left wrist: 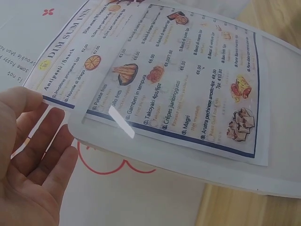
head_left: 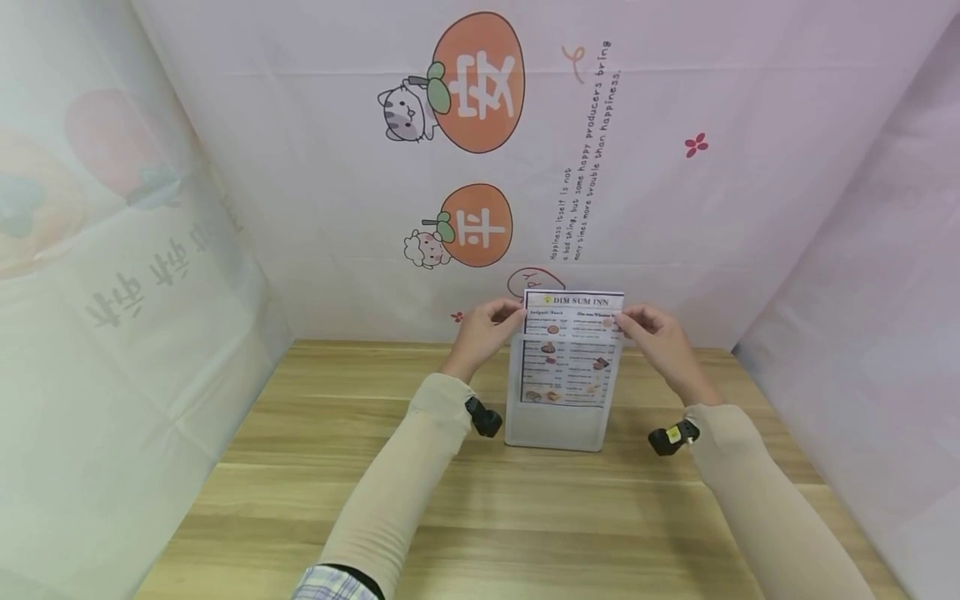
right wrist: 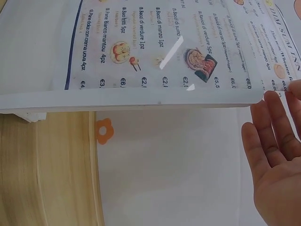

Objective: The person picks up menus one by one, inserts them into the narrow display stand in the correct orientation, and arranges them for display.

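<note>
A printed "DIM SUM INN" menu sheet (head_left: 573,302) sits partly inside a clear upright sign holder (head_left: 555,427) on the table, its top strip sticking out above the holder's upper edge. My left hand (head_left: 482,335) pinches the sheet's upper left edge between thumb and index finger; in the left wrist view, the other fingers of that hand (left wrist: 44,165) spread beside the holder's corner. At the upper right edge, my right hand (head_left: 666,343) pinches the paper likewise. Below the sheet's lower border, the holder shows a blank white area. The right wrist view shows the right fingers (right wrist: 270,127) near the holder's top corner.
The holder stands on a wood-grain table (head_left: 360,467), close to its back edge. Behind it hangs a white printed cloth (head_left: 330,167) with orange fruit drawings and lettering. More pale cloth (head_left: 90,375) hangs at the left and right sides.
</note>
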Motion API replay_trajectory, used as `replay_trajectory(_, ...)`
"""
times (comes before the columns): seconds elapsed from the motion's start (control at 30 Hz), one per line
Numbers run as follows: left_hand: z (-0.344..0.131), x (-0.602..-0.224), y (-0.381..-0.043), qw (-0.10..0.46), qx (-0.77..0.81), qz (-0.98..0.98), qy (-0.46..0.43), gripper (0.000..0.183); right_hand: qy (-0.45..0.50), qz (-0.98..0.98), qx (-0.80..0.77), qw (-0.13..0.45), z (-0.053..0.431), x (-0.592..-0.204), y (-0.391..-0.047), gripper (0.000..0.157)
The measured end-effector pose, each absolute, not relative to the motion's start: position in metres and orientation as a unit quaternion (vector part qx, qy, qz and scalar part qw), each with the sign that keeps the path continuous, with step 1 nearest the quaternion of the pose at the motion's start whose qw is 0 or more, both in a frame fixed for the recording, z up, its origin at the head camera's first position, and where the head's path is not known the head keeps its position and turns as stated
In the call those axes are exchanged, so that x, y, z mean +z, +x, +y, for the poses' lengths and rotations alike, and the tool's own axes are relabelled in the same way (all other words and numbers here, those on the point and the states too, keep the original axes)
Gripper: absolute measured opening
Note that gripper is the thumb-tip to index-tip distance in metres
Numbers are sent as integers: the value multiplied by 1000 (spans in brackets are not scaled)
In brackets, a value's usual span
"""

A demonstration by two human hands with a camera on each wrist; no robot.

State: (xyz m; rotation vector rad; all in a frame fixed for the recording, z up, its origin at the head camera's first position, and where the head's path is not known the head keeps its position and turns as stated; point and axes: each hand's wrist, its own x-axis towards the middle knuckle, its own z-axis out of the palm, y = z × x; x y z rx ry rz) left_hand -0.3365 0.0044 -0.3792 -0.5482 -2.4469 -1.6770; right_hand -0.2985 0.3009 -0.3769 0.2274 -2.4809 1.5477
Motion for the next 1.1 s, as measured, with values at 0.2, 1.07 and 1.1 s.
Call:
replay_trajectory(0.2, 5, -381, -336, 60, -556, -809, -179, 21, 79, -840, 528, 96, 302, -380, -297, 51)
replay_trajectory(1.07, 2, -398, -333, 60, -573, -794, -195, 15, 81, -853, 508, 90, 304, -402, -293, 50)
replay_trajectory(1.1, 2, -399, -333, 60, -574, -793, -195, 15, 81, -852, 509, 88, 304, -403, -293, 50)
